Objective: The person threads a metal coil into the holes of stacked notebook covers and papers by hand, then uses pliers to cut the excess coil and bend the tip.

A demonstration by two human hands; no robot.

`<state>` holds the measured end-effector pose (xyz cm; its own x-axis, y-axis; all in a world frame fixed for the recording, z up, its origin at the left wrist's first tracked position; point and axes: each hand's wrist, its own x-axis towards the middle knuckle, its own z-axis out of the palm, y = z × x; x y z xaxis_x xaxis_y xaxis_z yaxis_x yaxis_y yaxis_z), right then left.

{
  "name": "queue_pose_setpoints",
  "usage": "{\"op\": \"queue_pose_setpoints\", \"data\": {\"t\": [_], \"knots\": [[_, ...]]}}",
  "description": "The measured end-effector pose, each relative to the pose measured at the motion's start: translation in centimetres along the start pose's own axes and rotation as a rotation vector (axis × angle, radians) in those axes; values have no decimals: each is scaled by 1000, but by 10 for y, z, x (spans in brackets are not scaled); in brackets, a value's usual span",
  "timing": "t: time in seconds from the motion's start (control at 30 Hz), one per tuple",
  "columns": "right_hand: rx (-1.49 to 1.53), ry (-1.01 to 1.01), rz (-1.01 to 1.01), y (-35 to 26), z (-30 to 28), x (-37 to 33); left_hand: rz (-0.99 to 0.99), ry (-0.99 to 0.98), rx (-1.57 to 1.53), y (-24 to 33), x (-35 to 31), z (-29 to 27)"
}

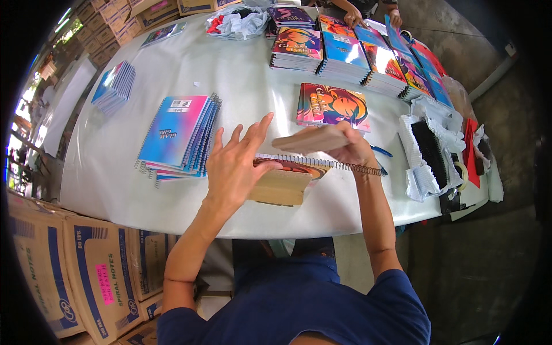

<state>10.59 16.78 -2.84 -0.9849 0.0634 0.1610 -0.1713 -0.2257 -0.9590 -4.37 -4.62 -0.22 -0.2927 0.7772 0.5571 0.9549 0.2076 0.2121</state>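
In front of me a notebook [307,169] with a colourful cover stands spine up against a tan block [280,190]. A dark spiral coil [363,168] runs along its top edge and sticks out past the right end. My left hand [237,164] is open at the notebook's left end, fingers spread, thumb lying against it. Above the spine, my right hand [352,148] grips a flat tan block [310,140], blurred by motion; its material is unclear. Just beyond lies a small pile of orange and purple covered notebooks [333,106]. A blue pen [382,151] lies right of my right hand.
Blue-pink spiral notebooks [175,135] are stacked at left, with another stack [114,86] farther off. Rows of notebooks [345,54] fill the back right, near another person's hands [355,18]. White wrapping holds black coils [428,152] at right. Cartons [95,270] stand lower left.
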Motion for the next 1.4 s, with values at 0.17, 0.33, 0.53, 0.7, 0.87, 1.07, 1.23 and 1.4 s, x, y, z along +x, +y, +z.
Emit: {"op": "queue_pose_setpoints", "data": {"t": [0.17,0.33,0.53,0.7,0.87,1.07,1.23,1.4], "knots": [[-607,35,108,-16,23,21,-15,-13,4,-5,-3,-7],[-257,-101,2,-5,12,17,-31,-22,-13,-8,-4,-9],[-241,-17,114,-10,19,28,-112,-8,-93,-17,-7,-10],[271,67,34,3,12,29,-232,139,-390,-21,-8,-12],[-568,40,139,-19,36,51,-528,93,-803,-37,-23,1],[-514,48,133,-15,41,51,-524,118,-881,-43,-32,14],[-332,-56,-30,-14,42,50,-547,164,-979,-42,-32,15],[148,37,31,-5,32,47,-564,185,-1074,-48,-35,17]]}}
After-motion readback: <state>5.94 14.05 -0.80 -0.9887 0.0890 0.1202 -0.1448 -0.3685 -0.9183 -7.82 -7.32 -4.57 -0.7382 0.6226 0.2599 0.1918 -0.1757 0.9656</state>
